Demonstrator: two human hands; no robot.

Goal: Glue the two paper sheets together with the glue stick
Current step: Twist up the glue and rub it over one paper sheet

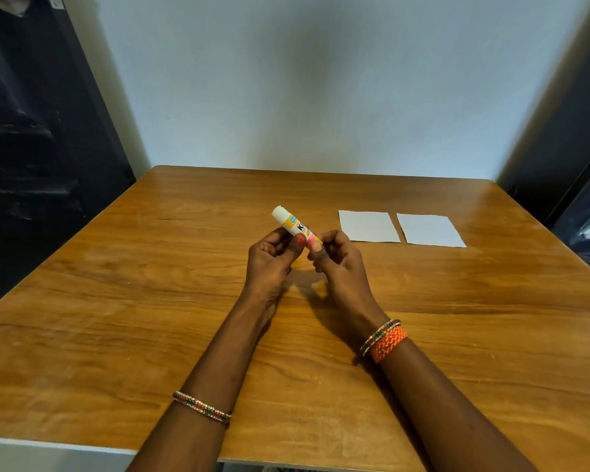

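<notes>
The glue stick (295, 227) is gripped by both hands' fingers (298, 240), its long axis pointing upper left; the paper sheets (368, 226) lie right.

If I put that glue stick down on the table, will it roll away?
Probably, if laid on its side: the glue stick looks round and smooth, and the wooden table is flat. It seems light, since both hands hold it with fingertips only. Stood on end, it might tip, being tall and narrow.
</notes>
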